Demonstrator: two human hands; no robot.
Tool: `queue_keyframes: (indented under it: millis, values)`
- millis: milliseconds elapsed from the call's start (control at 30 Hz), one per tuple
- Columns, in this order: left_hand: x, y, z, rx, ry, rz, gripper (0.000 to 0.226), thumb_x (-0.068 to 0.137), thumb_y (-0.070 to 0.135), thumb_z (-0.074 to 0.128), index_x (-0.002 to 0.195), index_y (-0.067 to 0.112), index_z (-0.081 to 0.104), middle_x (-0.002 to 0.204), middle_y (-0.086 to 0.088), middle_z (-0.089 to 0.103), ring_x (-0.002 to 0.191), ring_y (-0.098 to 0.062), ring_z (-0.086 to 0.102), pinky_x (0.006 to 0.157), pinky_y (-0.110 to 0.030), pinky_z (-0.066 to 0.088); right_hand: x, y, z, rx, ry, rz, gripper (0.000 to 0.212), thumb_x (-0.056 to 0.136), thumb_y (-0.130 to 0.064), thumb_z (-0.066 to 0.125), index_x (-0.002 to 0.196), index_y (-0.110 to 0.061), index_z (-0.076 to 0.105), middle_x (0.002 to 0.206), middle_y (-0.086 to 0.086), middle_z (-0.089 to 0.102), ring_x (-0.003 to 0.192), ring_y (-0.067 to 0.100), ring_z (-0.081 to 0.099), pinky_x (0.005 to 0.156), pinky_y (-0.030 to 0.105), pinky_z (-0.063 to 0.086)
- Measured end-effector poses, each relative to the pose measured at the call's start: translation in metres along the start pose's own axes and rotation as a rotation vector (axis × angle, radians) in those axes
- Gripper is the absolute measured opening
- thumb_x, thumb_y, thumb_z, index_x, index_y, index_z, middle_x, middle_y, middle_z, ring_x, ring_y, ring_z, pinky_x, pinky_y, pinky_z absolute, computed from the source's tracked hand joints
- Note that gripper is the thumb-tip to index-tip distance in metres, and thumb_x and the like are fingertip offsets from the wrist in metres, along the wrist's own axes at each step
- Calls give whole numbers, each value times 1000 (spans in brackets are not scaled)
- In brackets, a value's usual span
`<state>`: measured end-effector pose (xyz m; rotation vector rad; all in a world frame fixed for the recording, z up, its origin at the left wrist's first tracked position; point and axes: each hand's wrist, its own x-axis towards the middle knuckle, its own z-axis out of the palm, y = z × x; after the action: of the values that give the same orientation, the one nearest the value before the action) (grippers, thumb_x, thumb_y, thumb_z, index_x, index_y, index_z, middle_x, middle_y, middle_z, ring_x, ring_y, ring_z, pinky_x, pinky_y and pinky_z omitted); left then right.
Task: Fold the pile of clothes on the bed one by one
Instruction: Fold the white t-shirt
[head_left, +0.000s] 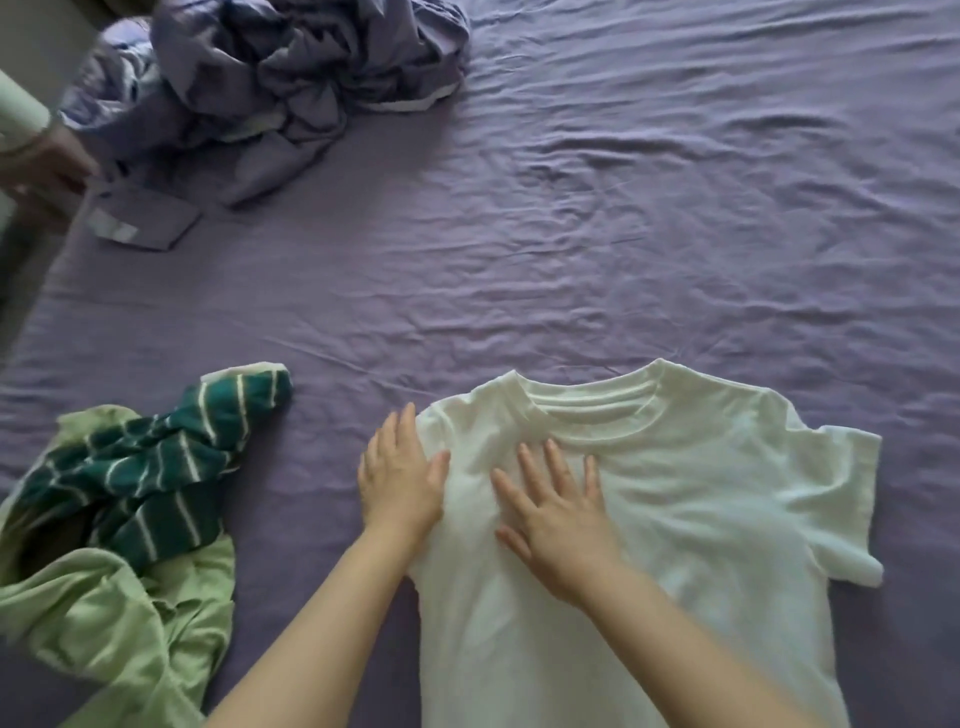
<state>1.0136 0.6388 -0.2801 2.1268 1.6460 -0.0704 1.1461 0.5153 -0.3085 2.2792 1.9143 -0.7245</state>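
A white T-shirt (685, 499) lies flat on the purple bed sheet (571, 234), collar away from me, its left side folded in and its right sleeve spread out. My left hand (400, 478) rests flat along the shirt's folded left edge, fingers straight. My right hand (558, 512) presses flat on the chest just below the collar, fingers spread. To the left lies a crumpled pile: a dark green garment with white stripes (156, 467) on top of a light green garment (119, 618).
A bunched purple duvet (270, 83) sits at the far left of the bed. A small purple folded item with a white label (145, 221) lies below it. Another person's hand and pale sleeve (36, 156) reach in at the left edge.
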Motion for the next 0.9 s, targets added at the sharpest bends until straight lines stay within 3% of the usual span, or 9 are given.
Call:
queue_keyframes:
  millis: [67,167,333,433,533,633,733,800,900]
  values:
    - [9,-8,-6,-321,-54,-32,50,86,25,66,130,9,49,125,-13,54,120,-29,47,104,-37,35,11,-8,-1,9,0,47,63,94,-60,22,148,-38,-2,158,2,-13,142,29,-21,106,60,-17]
    - [9,-12,-14,-750,-214,-220,64,77,20,77,132,14,46,120,-4,55,104,-15,56,88,-28,48,13,-23,-2,50,-6,79,65,92,-62,22,147,-40,-3,158,4,-11,143,29,-19,110,57,-14]
    - [-6,-38,-25,-591,-495,-213,24,67,28,84,83,18,69,86,0,73,75,-11,68,72,-33,55,-2,-27,3,-13,-15,52,62,93,-62,22,147,-42,1,159,0,-10,144,26,-17,111,56,-11]
    - [-6,-58,-32,-595,-360,-172,20,74,26,79,69,15,64,67,6,62,62,-10,55,58,-26,44,1,-29,1,-5,-25,96,60,93,-61,19,147,-42,-1,159,-3,-11,144,24,-17,112,55,-7]
    - [0,-66,-43,-666,-219,-94,15,88,20,64,77,10,61,69,0,54,69,-16,48,63,-30,40,4,-42,0,47,23,122,63,90,-64,14,147,-41,-3,159,-1,-11,145,24,-14,113,52,-5]
    - [10,-63,-46,-393,-167,-28,23,90,34,59,75,17,60,69,3,58,71,-20,54,66,-36,48,8,-53,2,26,24,39,69,83,-70,4,146,-44,-9,158,1,-14,144,26,-18,112,54,-8]
    - [15,-59,-46,-171,-98,-143,40,85,48,59,64,15,52,65,4,55,71,-20,52,60,-31,36,19,-54,5,-53,-37,60,68,86,-71,13,144,-45,-12,157,1,-20,142,27,-24,108,60,-12]
    - [13,-60,-43,-461,-233,-216,36,81,43,68,63,17,52,65,3,55,66,-17,51,59,-30,37,24,-55,7,-72,-41,85,65,89,-68,14,144,-46,-11,157,0,-20,142,27,-25,108,62,-11]
    - [-6,-62,-39,-841,-420,-223,40,70,33,82,96,14,58,96,1,66,87,-12,63,71,-26,49,20,-56,9,-38,-18,140,64,89,-67,12,146,-45,-8,158,-2,-17,143,25,-21,110,60,-8]
